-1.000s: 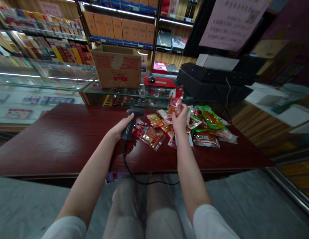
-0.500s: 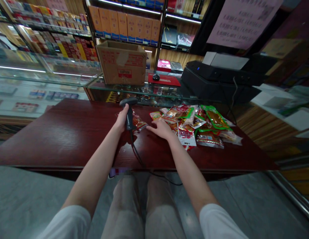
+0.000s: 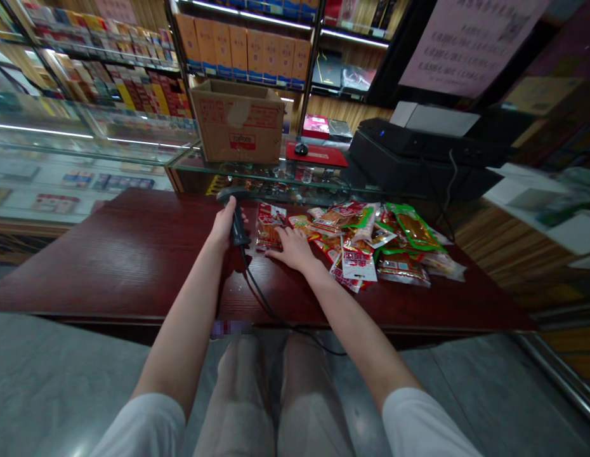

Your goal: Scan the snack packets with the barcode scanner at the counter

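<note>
Head view has my left hand (image 3: 222, 222) closed around the handle of a black plastic handheld scanner (image 3: 238, 230), its dark cable (image 3: 257, 285) trailing over the near edge of the glossy red-brown wooden tabletop (image 3: 133, 254). My right hand (image 3: 295, 249) is partly open, fingers spread, fingertips at the right side of a flat red-and-clear plastic food packet (image 3: 267, 222); I cannot tell whether they pinch it or only rest on it. The packet lies on the tabletop just right of the scanner and left of a heap of shiny red, green and white food packets (image 3: 354, 235). I judge it light, with slick, pliable film that could slide on this polished surface, and contents that may bend; a sealed edge would make the surest hold. The scanner looks stiff and somewhat heavier, best held by its handle, as I have it.
</note>
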The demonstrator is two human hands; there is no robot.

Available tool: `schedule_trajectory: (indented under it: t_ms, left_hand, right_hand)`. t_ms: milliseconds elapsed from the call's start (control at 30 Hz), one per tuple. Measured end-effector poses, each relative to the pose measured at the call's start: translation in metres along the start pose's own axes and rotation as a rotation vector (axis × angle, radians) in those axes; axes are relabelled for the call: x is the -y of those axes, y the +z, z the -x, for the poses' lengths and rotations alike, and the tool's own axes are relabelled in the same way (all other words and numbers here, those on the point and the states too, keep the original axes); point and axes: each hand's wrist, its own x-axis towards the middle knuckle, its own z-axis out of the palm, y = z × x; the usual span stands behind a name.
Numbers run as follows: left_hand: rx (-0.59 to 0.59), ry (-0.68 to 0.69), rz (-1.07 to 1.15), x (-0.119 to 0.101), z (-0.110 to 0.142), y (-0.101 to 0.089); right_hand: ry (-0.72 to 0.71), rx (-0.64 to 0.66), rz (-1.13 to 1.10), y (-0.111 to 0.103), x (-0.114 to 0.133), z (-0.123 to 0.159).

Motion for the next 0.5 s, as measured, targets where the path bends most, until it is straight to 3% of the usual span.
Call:
schedule_trajectory:
  t_ms: [100, 200, 367, 500]
  left_hand:
    - [0.017, -0.022, 0.013, -0.001, 0.001, 0.0]
    - [0.058, -0.058, 0.056, -0.004, 0.003, 0.0]
    - [0.22, -0.153, 0.087, -0.009, 0.013, 0.004]
    - [0.37, -0.237, 0.08, -0.011, 0.027, 0.012]
  right_hand:
    - [0.039, 0.022, 0.001, -0.004, -0.004, 0.001]
    - [0.166, -0.071, -0.176, -0.006, -0.017, -0.002]
    - [0.416, -0.388, -0.9, -0.009, -0.049, -0.007]
    - [0.432, -0.387, -1.496, -0.012, -0.062, -0.005]
